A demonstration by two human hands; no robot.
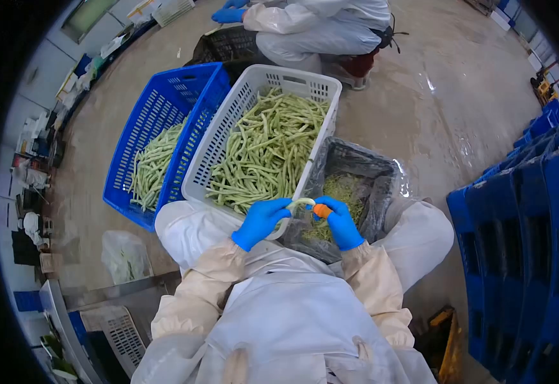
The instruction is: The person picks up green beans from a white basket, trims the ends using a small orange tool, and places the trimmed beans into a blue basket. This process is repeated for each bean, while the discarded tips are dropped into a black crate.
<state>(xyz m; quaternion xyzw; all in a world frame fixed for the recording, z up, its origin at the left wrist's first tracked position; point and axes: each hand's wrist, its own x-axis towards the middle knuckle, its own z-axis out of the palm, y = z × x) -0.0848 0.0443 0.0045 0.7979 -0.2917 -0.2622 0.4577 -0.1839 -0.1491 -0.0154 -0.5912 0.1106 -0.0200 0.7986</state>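
My left hand (263, 221), in a blue glove, pinches a pale curved green bean (302, 202). The bean's far end reaches my right hand (341, 223), also gloved in blue. A small orange piece (322, 210) shows at the right fingertips and touches or nearly touches the bean; whether it is a tool handle or a finger cover I cannot make out. Just beyond my left hand, a white basket (193, 179) holds many green beans (267, 147). Under my right hand stands a bin lined with dark plastic (382, 171), with green trimmings (343, 192) inside.
A blue basket (118, 160) with more beans stands left of the white one. Blue pallets (529, 237) are stacked at the right. A clear bag (126, 256) lies on the wet floor at left. Another person (324, 29) sits ahead beside a black basket (228, 43).
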